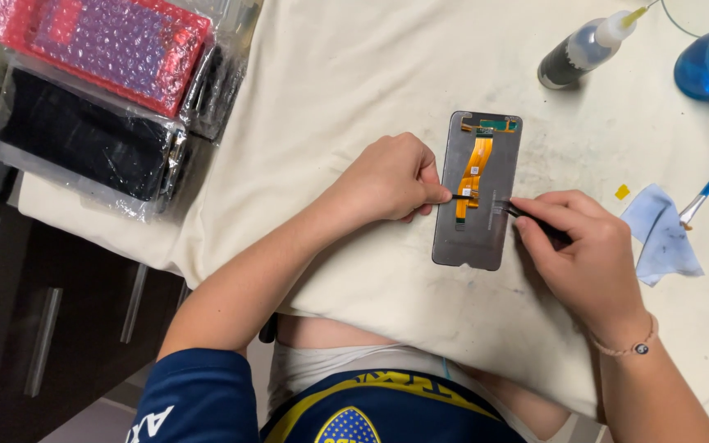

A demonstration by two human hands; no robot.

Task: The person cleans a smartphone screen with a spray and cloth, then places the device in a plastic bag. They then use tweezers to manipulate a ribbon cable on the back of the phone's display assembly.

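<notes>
Both hands at a phone screen panel lying mid-desk.
The left hand pinches a small black piece; the right hand grips a thin dark tool. A dropper bottle of clear liquid lies near the far edge.

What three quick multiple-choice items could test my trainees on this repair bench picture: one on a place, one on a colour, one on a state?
1. Where does the phone screen panel lie?
A. on the cream cloth
B. on the bubble-wrapped packs
C. in a drawer

2. What colour is the flex ribbon on the panel?
A. green
B. orange
C. white

3. What is the right hand doing?
A. resting flat
B. holding a thin dark tool
C. gripping the bottle

Answers: 1 A, cream cloth shows all round the panel; 2 B, ribbon is plainly orange; 3 B, thin dark tool pinched, tip at the panel.
</notes>
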